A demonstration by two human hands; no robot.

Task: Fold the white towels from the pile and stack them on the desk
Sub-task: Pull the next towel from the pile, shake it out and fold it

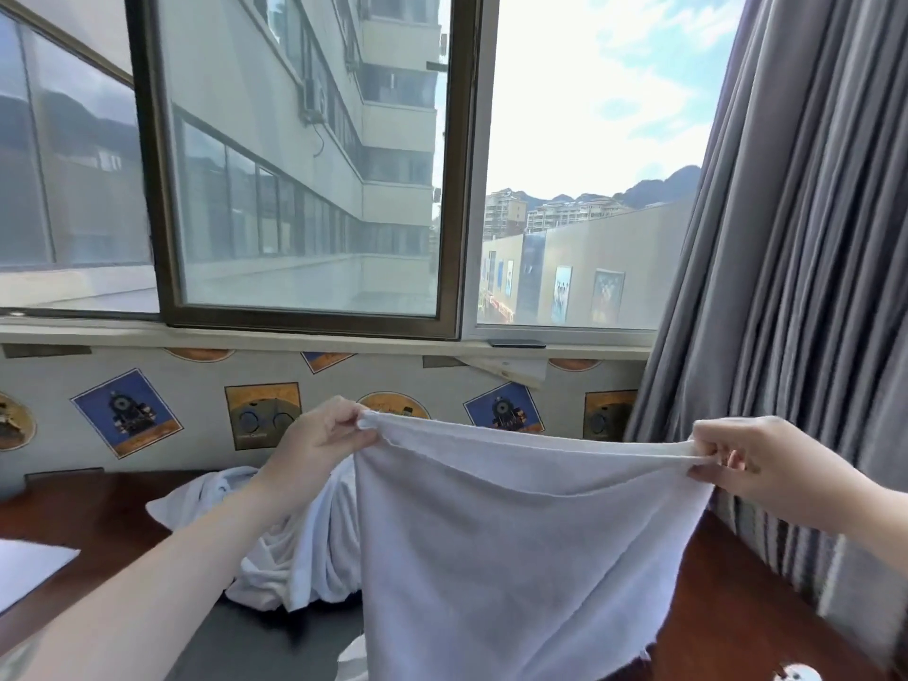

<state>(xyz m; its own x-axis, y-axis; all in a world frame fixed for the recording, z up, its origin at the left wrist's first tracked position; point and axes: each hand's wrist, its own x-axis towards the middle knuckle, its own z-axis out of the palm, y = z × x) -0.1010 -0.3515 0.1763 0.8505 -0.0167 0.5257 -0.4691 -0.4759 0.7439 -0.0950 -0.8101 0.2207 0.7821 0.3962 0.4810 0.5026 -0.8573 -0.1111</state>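
Note:
A white towel (501,543) hangs spread out in front of me above the dark wooden desk (93,503). My left hand (324,435) pinches its upper left corner. My right hand (751,459) pinches its upper right corner, and the top edge sags a little between them. Behind the held towel lies a crumpled pile of white towels (290,548) on the desk, partly hidden by my left forearm and the hanging cloth. The bottom of the held towel runs out of view.
A flat white piece (29,562) lies at the desk's left edge. A grey curtain (796,267) hangs at the right. The window (304,164) is open behind the desk, with a dark object (518,343) on its sill. A small white object (798,674) sits at the bottom right.

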